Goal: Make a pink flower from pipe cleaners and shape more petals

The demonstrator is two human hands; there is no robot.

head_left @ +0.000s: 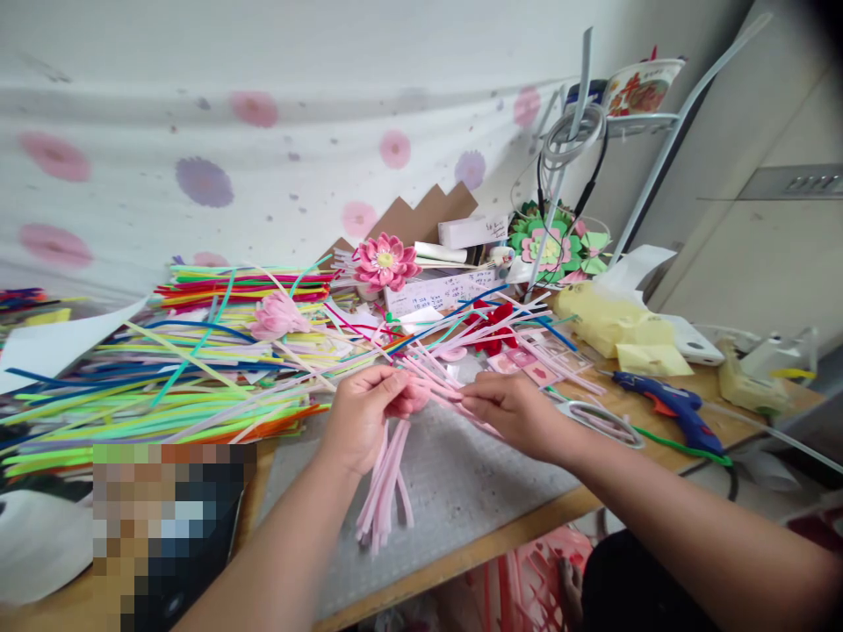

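Note:
My left hand [359,417] is closed around a pink bunch of pipe cleaners [414,397] above the grey cutting mat [461,518]. Pale pink pipe cleaner ends [388,496] hang down below that hand, spreading toward the mat. To the right, my right hand [504,408] pinches pink pipe cleaner strands that stretch across from the left hand. How the strands join inside the left fingers is hidden. Beyond both hands, more loose pale pink pipe cleaners [428,360] fan out over the table.
Piles of coloured pipe cleaners [198,377] cover the left side. A pink flower [385,262], a red flower [491,326], scissors [602,421] and a blue glue gun [672,404] lie around the mat. A metal rack [649,184] stands at the back right.

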